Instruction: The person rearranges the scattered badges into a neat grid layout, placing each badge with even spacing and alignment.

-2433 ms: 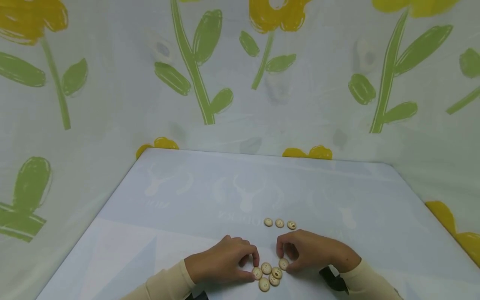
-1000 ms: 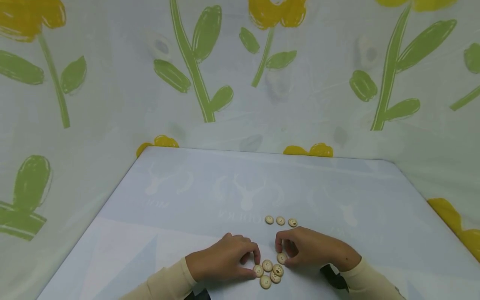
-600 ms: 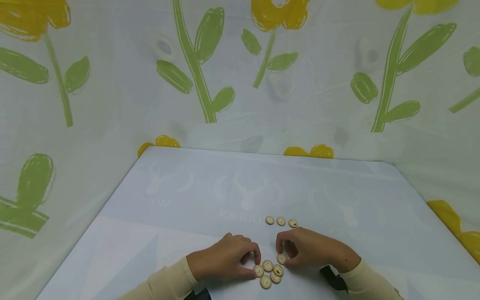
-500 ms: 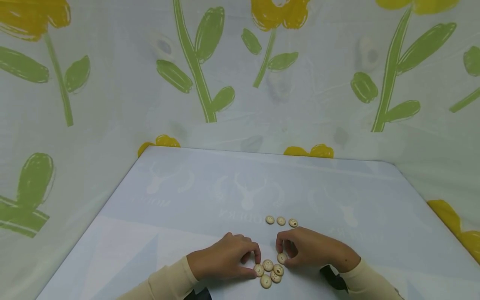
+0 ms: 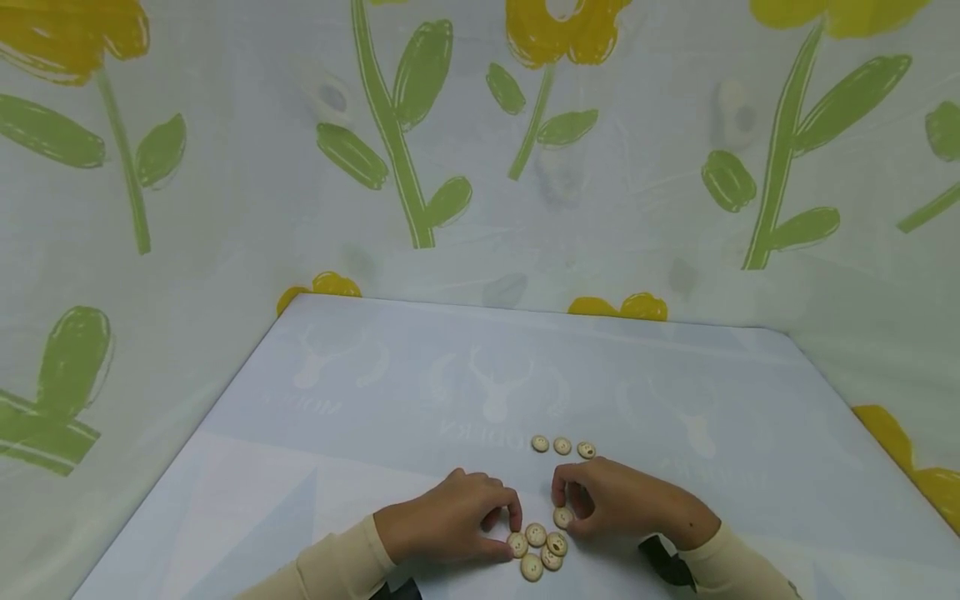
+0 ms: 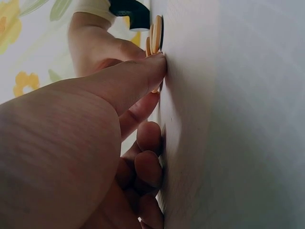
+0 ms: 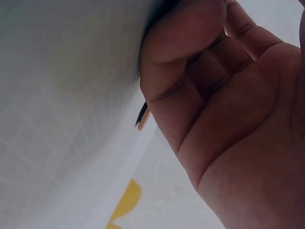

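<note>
There are nine wooden buttons (image 5: 532,567), three in a row (image 5: 562,446) and six in a cluster (image 5: 536,534), one left hand (image 5: 456,518), one right hand (image 5: 624,502), two cream sleeves (image 5: 333,565) and one table (image 5: 375,375)

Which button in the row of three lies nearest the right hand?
The rightmost button, just beyond the right hand; its dark spot also distinguishes it from the other two buttons.

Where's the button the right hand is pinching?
In the head view, the pinched button is near the bottom, right of centre, in the right hand, just beyond the button cluster.
</note>
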`<state>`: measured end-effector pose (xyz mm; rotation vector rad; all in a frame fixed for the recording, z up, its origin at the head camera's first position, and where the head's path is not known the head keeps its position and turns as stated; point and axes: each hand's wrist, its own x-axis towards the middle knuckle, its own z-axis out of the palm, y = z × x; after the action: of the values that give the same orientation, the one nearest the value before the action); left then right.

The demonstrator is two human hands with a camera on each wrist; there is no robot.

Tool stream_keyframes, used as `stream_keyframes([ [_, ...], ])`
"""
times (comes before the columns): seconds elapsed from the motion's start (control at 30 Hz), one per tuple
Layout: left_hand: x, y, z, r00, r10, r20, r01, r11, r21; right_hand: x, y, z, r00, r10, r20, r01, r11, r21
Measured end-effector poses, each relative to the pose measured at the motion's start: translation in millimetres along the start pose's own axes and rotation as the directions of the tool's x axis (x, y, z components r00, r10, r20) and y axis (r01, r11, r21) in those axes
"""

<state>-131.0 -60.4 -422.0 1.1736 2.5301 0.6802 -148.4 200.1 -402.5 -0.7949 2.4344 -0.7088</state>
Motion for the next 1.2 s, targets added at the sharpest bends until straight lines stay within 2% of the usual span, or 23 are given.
stream_keyframes([
  [0.33,-0.8,-0.6,0.8,1.0,0.013,0.002,-0.013,1.0,0.0,1.3,0.2,-0.1,0.99,-0.034,-0.14,0.024,0.997,-0.073],
  [0.53,-1.2,0.1,-0.1,1.0,0.02,-0.007,-0.02,1.0,0.003,6.2,-4.9,-2.1,0.98,-0.001,-0.197,-0.016,0.996,-0.083],
  [0.77,-1.3,-0.1,-0.1,1.0,0.011,-0.002,-0.011,1.0,0.002,18.5,-7.6,-1.6,0.975,0.002,-0.222,-0.027,0.994,-0.108],
  [1.2,-3.1,-2.8,-0.5,0.999,0.034,-0.008,-0.034,0.999,0.01,32.6,-8.8,-0.7,0.978,0.017,-0.207,-0.039,0.994,-0.106],
])
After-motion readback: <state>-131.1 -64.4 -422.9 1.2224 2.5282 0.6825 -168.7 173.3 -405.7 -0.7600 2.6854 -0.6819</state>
